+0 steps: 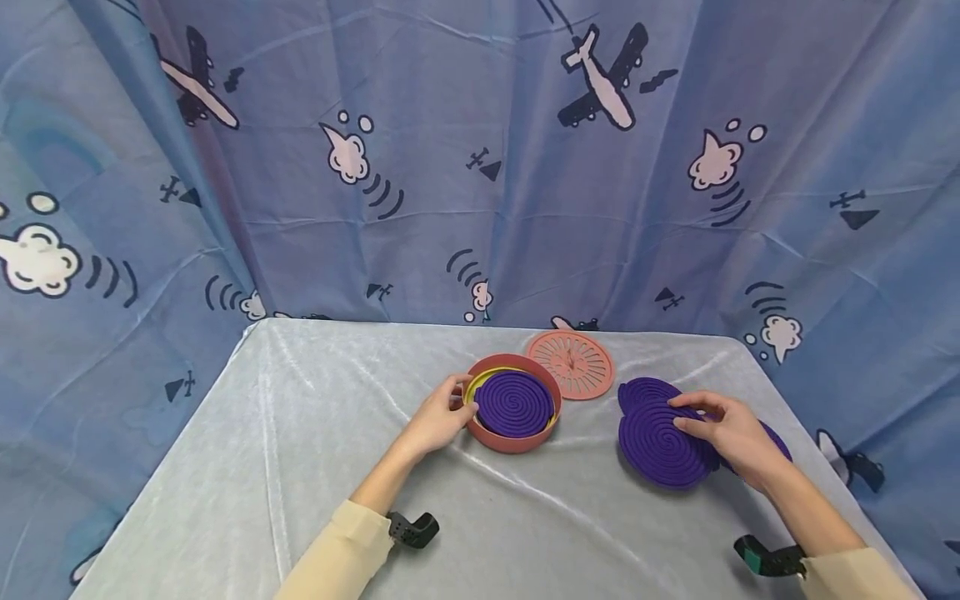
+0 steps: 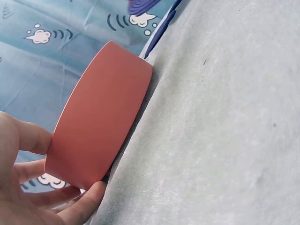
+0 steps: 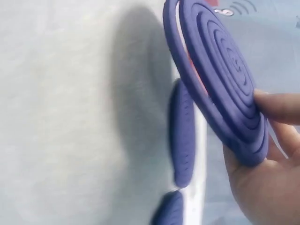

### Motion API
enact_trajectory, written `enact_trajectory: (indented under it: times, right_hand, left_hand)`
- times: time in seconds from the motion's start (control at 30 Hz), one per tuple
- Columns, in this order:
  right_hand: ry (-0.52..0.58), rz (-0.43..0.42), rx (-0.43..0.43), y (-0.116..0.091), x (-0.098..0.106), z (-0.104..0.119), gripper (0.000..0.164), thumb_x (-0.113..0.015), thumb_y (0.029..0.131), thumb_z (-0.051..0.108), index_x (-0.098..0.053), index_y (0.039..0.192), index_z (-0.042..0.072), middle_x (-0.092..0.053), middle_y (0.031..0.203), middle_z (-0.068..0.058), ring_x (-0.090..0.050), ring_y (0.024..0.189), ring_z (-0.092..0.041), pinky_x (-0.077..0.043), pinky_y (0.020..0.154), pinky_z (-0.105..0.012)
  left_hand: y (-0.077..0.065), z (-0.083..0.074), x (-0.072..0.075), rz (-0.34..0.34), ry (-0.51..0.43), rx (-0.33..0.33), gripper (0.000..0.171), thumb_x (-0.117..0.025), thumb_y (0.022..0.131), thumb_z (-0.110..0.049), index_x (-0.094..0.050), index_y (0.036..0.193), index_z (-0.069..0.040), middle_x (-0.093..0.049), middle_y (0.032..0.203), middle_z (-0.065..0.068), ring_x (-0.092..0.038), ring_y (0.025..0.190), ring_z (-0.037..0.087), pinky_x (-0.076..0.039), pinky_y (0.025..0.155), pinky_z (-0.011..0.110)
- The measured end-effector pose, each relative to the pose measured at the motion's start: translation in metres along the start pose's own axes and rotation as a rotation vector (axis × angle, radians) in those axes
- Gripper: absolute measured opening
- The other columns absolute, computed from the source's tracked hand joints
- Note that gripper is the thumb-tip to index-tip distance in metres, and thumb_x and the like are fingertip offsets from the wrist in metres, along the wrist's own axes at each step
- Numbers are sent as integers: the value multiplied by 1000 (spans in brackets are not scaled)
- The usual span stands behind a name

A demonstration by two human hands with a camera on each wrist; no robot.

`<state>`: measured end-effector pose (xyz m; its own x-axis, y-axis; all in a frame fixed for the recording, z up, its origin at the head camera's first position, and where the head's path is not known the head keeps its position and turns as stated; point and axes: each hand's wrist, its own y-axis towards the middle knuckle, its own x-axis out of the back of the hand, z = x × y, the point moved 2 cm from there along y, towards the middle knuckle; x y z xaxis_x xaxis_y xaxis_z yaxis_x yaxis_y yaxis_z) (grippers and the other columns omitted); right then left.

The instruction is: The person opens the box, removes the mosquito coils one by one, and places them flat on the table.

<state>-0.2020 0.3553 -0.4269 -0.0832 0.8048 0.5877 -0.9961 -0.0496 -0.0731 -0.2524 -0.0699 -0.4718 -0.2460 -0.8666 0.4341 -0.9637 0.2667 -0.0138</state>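
The left hand (image 1: 440,414) grips the side of the coral round holder (image 1: 510,443), where one purple spiral coaster (image 1: 514,404) already lies over a yellow piece (image 1: 471,387); the slotted coral disc (image 1: 588,367) is off, just behind at right. The right hand (image 1: 738,437) pinches a raised purple coaster (image 1: 666,442); this and the other purple coasters (image 1: 645,389) are outside the holder.

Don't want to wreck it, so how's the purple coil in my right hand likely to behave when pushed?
The coil may flex or unwind, since a gap shows in its spiral. It's thin, so probably light. Laid flat, it likely won't roll.
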Motion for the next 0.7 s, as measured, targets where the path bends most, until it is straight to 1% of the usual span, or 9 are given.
enact_trajectory:
  times: [0.03,0.07,0.1,0.2,0.23,0.33,0.43,0.53,0.7]
  right_hand:
    - [5,8,-11,-2,-1,-4,46,-71,97,25,-61,131,-3,-55,135,-18,-48,124,-21,-45,95,-24]
    - [3,16,-20,-4,-1,-9,46,-71,97,26,-61,131,-4,-55,136,-21,-48,126,-29,-45,97,-27]
    - [2,24,-30,-5,-1,-13,46,-71,97,25,-61,131,-4,-54,137,-23,-46,129,-35,-45,100,-34]
    - [-41,38,-50,-11,-1,-24,45,-71,97,28,-62,130,-2,-53,140,-25,-44,131,-43,-46,99,-38]
    - [-48,45,-49,-12,-1,-27,45,-71,97,28,-63,129,-2,-53,140,-25,-46,130,-41,-46,99,-39]
    - [-62,70,-56,-16,-2,-35,42,-71,97,27,-64,128,-1,-57,135,-20,-55,117,-24,-47,82,-21]
    - [-30,110,-62,-19,-5,-42,40,-71,96,22,-64,127,-2,-60,128,-17,-57,105,-13,-48,79,-21]
    - [-14,129,-73,-19,-6,-45,40,-71,96,21,-63,127,-3,-63,124,-16,-59,99,-9,-49,79,-23]
    - [-70,89,-80,-17,1,-45,38,-68,99,22,-63,126,-4,-66,120,-16,-60,94,-7,-51,74,-26]
  left_hand:
    - [0,0,0,1,-1,0,48,-62,100,-18,-50,146,-10,-56,134,17,-59,118,30,-53,92,44]
    - [0,0,0,1,-1,-4,48,-63,100,-18,-50,146,-10,-56,134,17,-59,117,30,-53,92,44]
    - [0,0,0,1,-1,-4,48,-63,100,-18,-50,146,-10,-56,134,17,-59,117,31,-53,91,44]
    - [0,-1,0,3,7,-1,48,-62,100,-17,-50,146,-10,-57,134,17,-59,117,31,-53,92,45]
    - [-1,-1,0,2,11,0,48,-62,100,-17,-50,146,-10,-57,134,17,-59,117,31,-53,92,45]
    - [0,-2,1,2,16,4,48,-62,100,-18,-50,146,-10,-57,134,17,-59,117,30,-53,91,45]
    - [-1,-2,1,-1,17,5,48,-62,100,-18,-50,146,-10,-57,134,17,-60,116,30,-54,90,44]
    - [-1,-3,1,-1,18,2,48,-62,100,-18,-50,146,-10,-57,134,17,-60,116,31,-54,90,44]
    - [-1,-3,0,1,20,9,48,-62,101,-18,-49,146,-10,-57,134,16,-59,117,30,-53,92,44]
